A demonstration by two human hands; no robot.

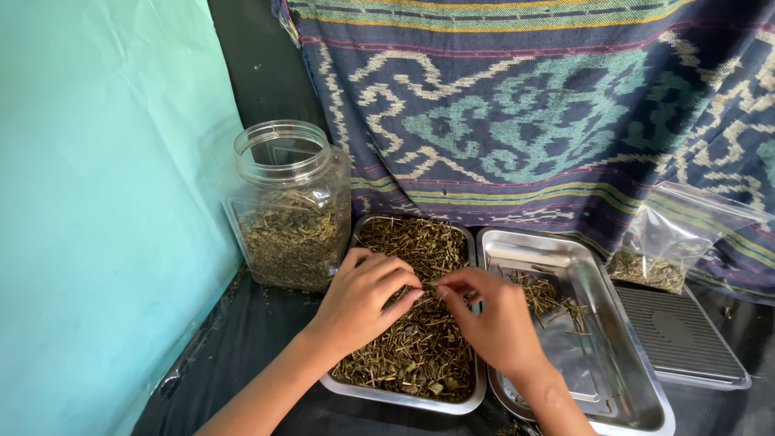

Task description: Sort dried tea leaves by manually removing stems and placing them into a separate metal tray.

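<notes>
My left hand (365, 292) rests over the left steel tray (476, 387), fingers curled down into the dried herb stems (420, 355) that fill it. My right hand (494, 319) comes in from five o'clock and meets the left over the middle of that tray. The fingertips of both hands are drawn together and pinch a thin stem (430, 284) between them, at the spot where thumbs and forefingers nearly touch. So neither hand lies spread; each is closed lightly on that one stem.

The heaped tray sits dead centre on the dark desk (242, 355). Touching its side at three o'clock is a second steel tray (630, 404), mostly bare metal, with a small scatter of sorted stems (553, 300) in its upper part, just beyond my right knuckles.

At ten o'clock from my hands stands a clear plastic jar (292, 206), lid off, roughly half full of the same dried material. It stands just beside the far left corner of the heaped tray.

At three o'clock, past the second tray, a flat grey ribbed lid (686, 339) lies on the desk, and a clear plastic bag (674, 238) with a little dried herb in its bottom leans behind it. A patterned woven cloth (549, 105) hangs across the back at twelve o'clock, and a turquoise wall (97, 202) closes off nine o'clock.
</notes>
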